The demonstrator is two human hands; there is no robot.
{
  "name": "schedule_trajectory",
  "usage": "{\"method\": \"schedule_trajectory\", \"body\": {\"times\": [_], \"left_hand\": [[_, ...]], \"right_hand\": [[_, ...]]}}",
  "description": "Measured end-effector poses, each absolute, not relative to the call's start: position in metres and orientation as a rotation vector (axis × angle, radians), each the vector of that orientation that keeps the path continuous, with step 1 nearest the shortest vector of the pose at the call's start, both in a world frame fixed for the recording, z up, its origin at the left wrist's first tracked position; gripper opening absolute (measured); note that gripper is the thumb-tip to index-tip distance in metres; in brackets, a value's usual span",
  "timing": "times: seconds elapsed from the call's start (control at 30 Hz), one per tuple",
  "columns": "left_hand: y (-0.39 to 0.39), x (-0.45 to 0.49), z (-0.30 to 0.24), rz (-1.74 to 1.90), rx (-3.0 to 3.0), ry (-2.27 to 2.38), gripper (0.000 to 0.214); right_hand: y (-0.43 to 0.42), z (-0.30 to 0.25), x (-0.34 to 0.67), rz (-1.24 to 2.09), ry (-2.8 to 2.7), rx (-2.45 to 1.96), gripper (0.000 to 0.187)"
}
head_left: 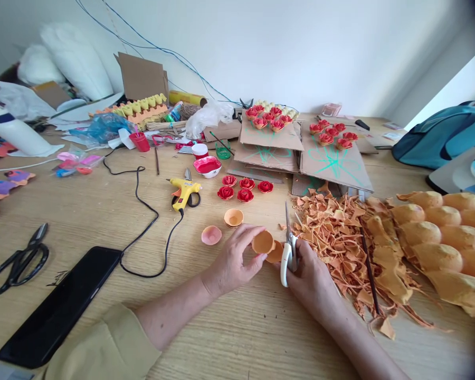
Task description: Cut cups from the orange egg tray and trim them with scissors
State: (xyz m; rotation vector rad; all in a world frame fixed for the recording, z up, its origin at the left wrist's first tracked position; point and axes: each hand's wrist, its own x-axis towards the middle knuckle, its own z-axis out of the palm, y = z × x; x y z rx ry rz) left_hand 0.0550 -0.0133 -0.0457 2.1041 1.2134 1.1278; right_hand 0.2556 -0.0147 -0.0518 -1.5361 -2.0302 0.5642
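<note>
Between the thumb and fingers of my left hand (233, 259) is an orange egg-carton cup (263, 242), its round opening turned toward me. My right hand (312, 279) grips white-handled scissors (288, 250), blades pointing away from me. A second orange cup piece (276, 253) shows between the two hands; I cannot tell which hand supports it. Just beyond my left hand stand a light orange cup (233, 217) and a pink cup (211, 235). Orange carton scraps (328, 227) lie heaped beside my right hand.
At right lies an orange egg tray (439, 232). Several red paper roses (245, 183) sit ahead, near a bowl of red paint (208, 166). A yellow glue gun (185, 191), its cord, a black phone (63, 306) and black-handled scissors (19, 264) occupy the left.
</note>
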Motion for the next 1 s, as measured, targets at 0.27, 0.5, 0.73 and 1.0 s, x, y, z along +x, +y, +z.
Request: {"method": "schedule_trajectory", "body": {"times": [0.27, 0.5, 0.73, 1.0], "left_hand": [[-0.012, 0.054, -0.049, 1.148, 2.102, 1.214, 0.040], [-0.014, 0.054, -0.046, 1.223, 2.175, 1.187, 0.021], [-0.022, 0.053, -0.040, 1.205, 2.481, 1.066, 0.007], [-0.022, 0.061, -0.049, 0.852, 2.811, 0.849, 0.011]], "right_hand": [[-0.008, -0.062, 0.258, 0.684, -1.863, -1.470, 0.019], [-0.009, -0.059, 0.259, 0.803, -1.729, -1.444, 0.023], [-0.012, -0.048, 0.261, 0.747, -1.696, -1.376, 0.022], [-0.012, -0.050, 0.264, 0.706, -1.674, -1.339, 0.018]]}}
